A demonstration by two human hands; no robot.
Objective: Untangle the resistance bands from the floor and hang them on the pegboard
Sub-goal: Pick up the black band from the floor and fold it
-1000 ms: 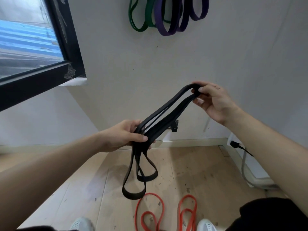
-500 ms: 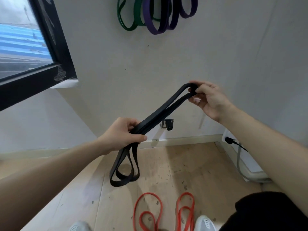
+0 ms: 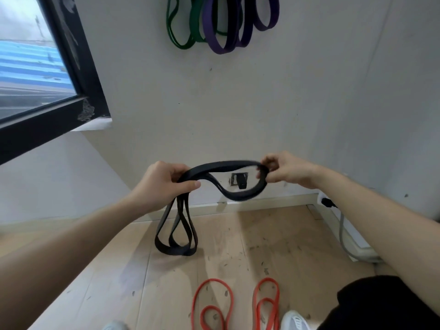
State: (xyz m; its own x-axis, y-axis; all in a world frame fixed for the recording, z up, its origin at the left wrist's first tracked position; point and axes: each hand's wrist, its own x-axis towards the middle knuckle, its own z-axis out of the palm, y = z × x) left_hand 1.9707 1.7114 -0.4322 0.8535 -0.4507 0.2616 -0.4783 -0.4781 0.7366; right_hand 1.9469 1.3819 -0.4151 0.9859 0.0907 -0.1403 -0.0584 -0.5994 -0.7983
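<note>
I hold black resistance bands (image 3: 223, 167) in mid-air in front of the wall. My left hand (image 3: 162, 184) grips them at one end, and two loops (image 3: 177, 236) hang down below that fist. My right hand (image 3: 288, 171) pinches the other end, so the stretch between my hands forms a slack open loop. Green bands (image 3: 181, 32) and purple bands (image 3: 228, 32) hang on the wall at the top; whatever holds them is out of frame. Red bands (image 3: 214, 306) lie twisted on the wooden floor near my feet.
A black-framed window (image 3: 71, 75) fills the upper left. A small black fitting (image 3: 239, 181) sits low on the wall. At the right, a black plug (image 3: 327, 203) and grey cable (image 3: 342, 236) run along the skirting. My shoes (image 3: 295, 321) show at the bottom edge.
My right hand has dropped and come closer to the left, level with it. The taut slanted black bands have slackened into an open loop. The hanging loops swung slightly.
</note>
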